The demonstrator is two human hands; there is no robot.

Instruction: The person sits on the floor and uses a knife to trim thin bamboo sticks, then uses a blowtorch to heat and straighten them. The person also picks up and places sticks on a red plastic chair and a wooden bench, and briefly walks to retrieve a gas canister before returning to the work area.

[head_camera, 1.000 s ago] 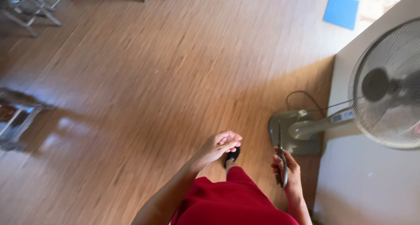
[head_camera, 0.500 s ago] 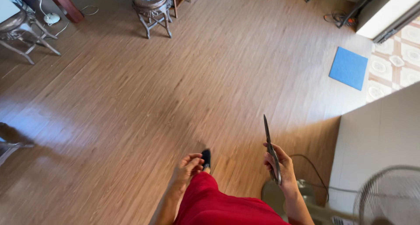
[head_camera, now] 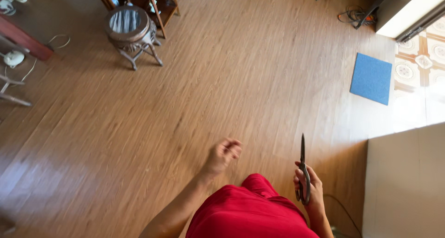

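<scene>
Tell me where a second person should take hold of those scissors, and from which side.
Judging by their pose, take the scissors by the closed blades, coming from ahead of the person. The right hand fills the dark handle loops at the near end, and the blades point away over the wooden floor, bare and shut together. The left hand is empty.

Ahead of my hands the brown wood-plank floor (head_camera: 222, 90) lies open. A small round carved wooden stool (head_camera: 131, 32) stands far left; a white wall (head_camera: 408, 182) hems my right side.
</scene>
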